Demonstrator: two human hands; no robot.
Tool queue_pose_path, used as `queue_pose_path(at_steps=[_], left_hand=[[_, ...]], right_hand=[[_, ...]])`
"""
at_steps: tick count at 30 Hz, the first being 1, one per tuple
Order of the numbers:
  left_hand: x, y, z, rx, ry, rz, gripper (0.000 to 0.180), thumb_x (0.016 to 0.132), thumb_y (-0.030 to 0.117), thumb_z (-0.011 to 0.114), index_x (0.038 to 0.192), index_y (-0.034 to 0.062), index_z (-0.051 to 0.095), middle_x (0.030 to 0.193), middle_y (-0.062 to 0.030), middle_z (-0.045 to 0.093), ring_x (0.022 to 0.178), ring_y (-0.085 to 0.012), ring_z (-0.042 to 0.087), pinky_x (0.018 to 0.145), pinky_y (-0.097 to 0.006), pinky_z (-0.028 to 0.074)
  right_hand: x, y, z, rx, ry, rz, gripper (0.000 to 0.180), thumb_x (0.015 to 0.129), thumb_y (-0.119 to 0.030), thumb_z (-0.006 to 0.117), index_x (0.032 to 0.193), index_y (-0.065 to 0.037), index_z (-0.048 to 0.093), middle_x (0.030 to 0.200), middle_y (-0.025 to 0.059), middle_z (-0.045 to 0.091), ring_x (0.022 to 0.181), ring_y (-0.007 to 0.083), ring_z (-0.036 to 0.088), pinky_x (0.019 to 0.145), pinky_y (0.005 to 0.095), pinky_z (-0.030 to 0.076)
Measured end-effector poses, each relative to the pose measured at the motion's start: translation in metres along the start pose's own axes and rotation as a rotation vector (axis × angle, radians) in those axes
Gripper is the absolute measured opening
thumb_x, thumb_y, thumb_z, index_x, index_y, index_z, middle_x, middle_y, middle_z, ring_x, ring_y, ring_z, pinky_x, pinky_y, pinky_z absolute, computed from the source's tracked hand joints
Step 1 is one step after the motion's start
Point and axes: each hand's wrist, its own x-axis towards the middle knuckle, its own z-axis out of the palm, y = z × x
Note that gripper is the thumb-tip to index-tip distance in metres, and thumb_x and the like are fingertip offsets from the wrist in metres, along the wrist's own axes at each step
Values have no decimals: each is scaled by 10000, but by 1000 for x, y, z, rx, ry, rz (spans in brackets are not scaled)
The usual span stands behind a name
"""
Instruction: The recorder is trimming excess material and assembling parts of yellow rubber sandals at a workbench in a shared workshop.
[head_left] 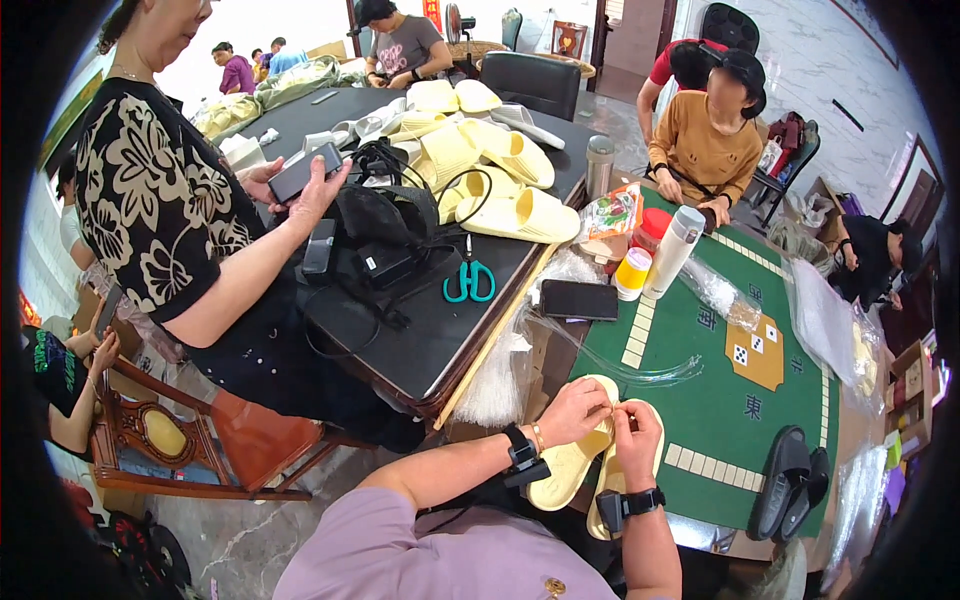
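Note:
In front of me a pair of pale yellow slippers lies on the table edge: a left slipper and a right slipper, side by side. My left hand reaches over the left one, its fingers pinched at the inner edge. Close against it, my right hand is also pinched, above the right slipper. Whatever sits between the fingertips is too small to make out. Just beyond my hands, a bundle of thin clear strands rests on the green mat.
Yellow slippers are heaped on the black table, near teal scissors and black straps. A phone, a white flask and dark slippers surround my spot. A person holding a device stands left; others sit around.

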Motion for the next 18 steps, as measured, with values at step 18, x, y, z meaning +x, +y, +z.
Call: queue_pose_path(at_steps=[18], left_hand=[[0, 2, -1, -15, -1, -17, 91, 811, 108, 676, 812, 37, 618, 882, -99, 595, 863, -300, 572, 769, -396, 464]], right_hand=[[-1, -4, 1, -5, 13, -42, 30, 847, -4, 636, 873, 8, 643, 809, 69, 605, 665, 133, 555, 584, 253, 449]])
